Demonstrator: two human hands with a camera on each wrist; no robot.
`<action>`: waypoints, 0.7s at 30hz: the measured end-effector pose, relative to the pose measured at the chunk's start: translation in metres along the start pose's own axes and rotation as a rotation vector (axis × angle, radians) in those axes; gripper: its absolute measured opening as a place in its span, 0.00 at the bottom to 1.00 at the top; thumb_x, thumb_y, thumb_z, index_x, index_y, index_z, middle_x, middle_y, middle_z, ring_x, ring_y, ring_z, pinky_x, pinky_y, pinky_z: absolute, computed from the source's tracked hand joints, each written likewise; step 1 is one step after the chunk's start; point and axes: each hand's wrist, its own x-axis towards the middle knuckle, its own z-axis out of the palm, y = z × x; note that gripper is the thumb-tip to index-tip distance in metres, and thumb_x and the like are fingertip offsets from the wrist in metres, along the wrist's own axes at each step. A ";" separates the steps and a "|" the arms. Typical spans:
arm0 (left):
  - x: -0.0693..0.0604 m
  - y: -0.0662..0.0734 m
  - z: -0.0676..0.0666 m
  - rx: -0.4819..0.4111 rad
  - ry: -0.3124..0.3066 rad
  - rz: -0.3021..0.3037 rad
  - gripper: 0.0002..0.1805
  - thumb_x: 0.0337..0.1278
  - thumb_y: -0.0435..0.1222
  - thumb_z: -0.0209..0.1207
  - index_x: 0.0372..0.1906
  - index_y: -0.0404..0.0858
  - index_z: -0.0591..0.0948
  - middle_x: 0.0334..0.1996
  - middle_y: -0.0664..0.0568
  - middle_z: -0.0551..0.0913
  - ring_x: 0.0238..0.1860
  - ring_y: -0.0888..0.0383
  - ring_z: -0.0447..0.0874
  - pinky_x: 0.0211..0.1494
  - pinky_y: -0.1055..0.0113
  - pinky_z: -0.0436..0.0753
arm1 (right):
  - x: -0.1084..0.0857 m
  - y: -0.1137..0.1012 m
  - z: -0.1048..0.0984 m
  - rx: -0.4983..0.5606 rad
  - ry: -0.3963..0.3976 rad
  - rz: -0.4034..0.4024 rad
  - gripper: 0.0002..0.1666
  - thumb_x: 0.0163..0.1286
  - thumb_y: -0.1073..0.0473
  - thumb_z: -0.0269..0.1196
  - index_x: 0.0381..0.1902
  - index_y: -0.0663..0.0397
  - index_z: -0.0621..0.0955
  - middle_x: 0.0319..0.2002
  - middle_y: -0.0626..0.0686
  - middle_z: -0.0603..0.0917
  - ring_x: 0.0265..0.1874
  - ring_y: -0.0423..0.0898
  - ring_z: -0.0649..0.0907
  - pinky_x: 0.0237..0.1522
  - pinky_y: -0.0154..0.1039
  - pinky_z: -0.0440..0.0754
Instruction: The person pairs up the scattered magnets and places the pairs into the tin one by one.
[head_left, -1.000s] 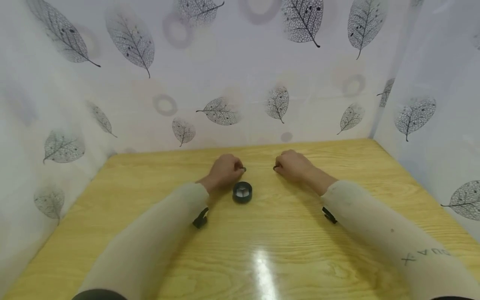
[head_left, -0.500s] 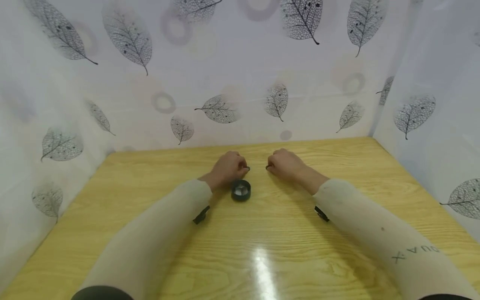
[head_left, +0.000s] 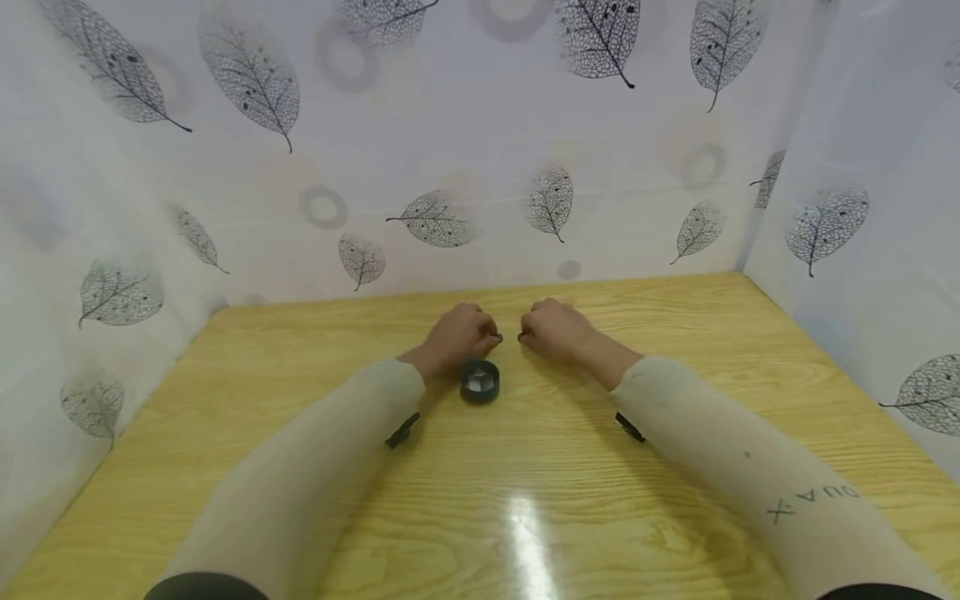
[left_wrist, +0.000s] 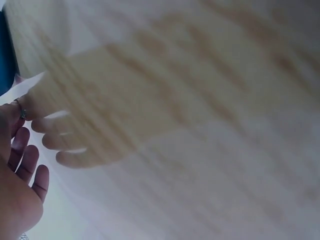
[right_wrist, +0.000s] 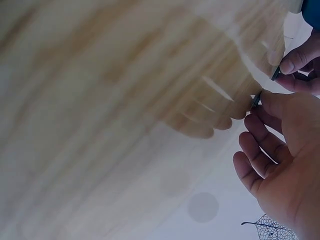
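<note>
Near the far edge of the wooden table, my left hand (head_left: 456,337) pinches a small, thin dark piece (right_wrist: 275,73) between thumb and index finger. Facing it across a narrow gap, my right hand (head_left: 557,330) pinches a similar thin dark piece (right_wrist: 256,98); its other fingers are loosely bent. What kind of pieces these are is too small to tell. A dark round thing (head_left: 480,382) with a pale, divided inside sits on the table just in front of my left hand. Its side looks teal in the left wrist view.
The light wooden table (head_left: 525,450) carries a glare streak near the front. Behind and beside it hang pale curtains (head_left: 480,108) printed with leaves. A black device (head_left: 402,430) sits under the left wrist, another black device (head_left: 630,427) under the right.
My right hand has moved left with its piece, narrowing the gap between the hands. My left hand has shifted slightly right. The round thing stays in place on the table.
</note>
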 end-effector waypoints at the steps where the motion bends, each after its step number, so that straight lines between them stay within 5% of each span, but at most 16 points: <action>1: 0.000 0.000 0.000 -0.002 0.000 -0.001 0.11 0.64 0.41 0.64 0.42 0.38 0.88 0.39 0.47 0.87 0.43 0.49 0.82 0.51 0.56 0.80 | 0.001 -0.001 0.000 -0.003 0.001 -0.001 0.11 0.73 0.54 0.61 0.40 0.55 0.86 0.35 0.52 0.82 0.40 0.51 0.80 0.46 0.46 0.81; 21: 0.006 -0.005 0.006 0.053 -0.016 0.060 0.10 0.65 0.42 0.63 0.42 0.40 0.88 0.38 0.50 0.85 0.41 0.53 0.79 0.47 0.60 0.80 | 0.002 -0.001 0.002 0.038 0.028 -0.037 0.09 0.71 0.56 0.63 0.37 0.56 0.85 0.33 0.53 0.81 0.37 0.51 0.81 0.44 0.48 0.82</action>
